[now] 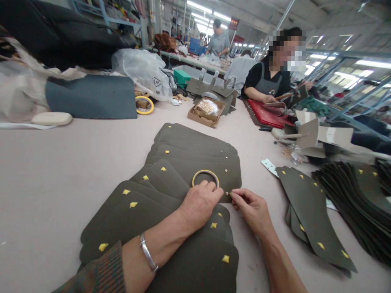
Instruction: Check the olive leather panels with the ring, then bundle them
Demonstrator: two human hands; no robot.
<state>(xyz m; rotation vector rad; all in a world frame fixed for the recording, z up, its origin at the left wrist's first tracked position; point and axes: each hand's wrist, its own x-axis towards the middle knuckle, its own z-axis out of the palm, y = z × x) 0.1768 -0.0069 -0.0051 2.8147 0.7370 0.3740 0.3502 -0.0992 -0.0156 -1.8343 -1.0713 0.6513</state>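
My left hand (198, 207), a silver bangle on its wrist, grips the near edge of a narrow roll of yellow tape (205, 171). It rests over a fanned stack of dark olive panels (195, 142) with rounded corners. Small yellow tape pieces (225, 259) are stuck on many of these panels. Thumb and forefinger of my right hand (252, 209) are pinched together at the stack's right edge, beside a small shiny metal stud (227, 193). Whatever lies between those fingertips is too small to make out. Similar studs show farther up that edge.
To the right lie more taped olive pieces (302, 203) and a thick dark stack (351, 211). A cardboard box of gold studs (207, 109) stands ahead, with another yellow tape roll (145, 105) and plastic bag (143, 73) farther left. A co-worker (269, 81) works by a red board (269, 114).
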